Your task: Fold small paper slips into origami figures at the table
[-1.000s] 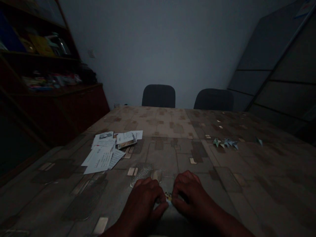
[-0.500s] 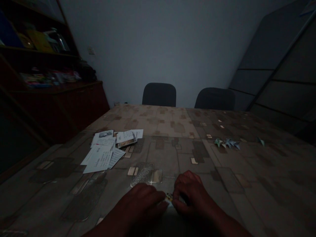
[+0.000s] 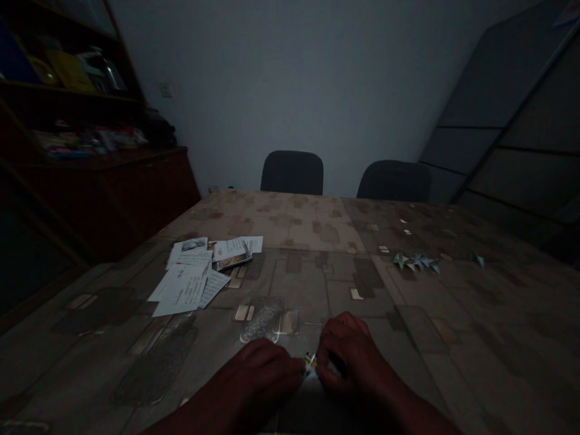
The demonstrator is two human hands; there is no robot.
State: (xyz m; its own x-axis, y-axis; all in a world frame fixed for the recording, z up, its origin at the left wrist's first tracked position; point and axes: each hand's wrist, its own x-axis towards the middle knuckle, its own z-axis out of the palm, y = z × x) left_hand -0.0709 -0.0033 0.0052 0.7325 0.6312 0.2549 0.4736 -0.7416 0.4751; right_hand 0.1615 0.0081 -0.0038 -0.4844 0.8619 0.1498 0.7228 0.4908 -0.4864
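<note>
Close to my body, both hands meet over a small piece of folded paper point(image 3: 310, 363) with yellow and white on it. My left hand point(image 3: 267, 371) pinches it from the left, fingers bent and pressed together. On the other side my right hand point(image 3: 347, 350) grips its right edge between thumb and forefinger. Most of the paper is hidden by my fingers, and the dim light blurs its shape. Several small folded paper figures point(image 3: 417, 262) stand in a row on the right of the table, with a single one point(image 3: 478, 260) farther right.
A loose pile of printed cards point(image 3: 183, 287) lies on the left of the patterned tablecloth point(image 3: 299, 278). Two dark chairs point(image 3: 292, 172) stand beyond the far edge, against the wall. A cabinet with filled shelves point(image 3: 99, 163) is at the left.
My left hand has shifted slightly left and its fingertips have drawn back a little, showing a bit more of the paper. My right hand stays nearly in place.
</note>
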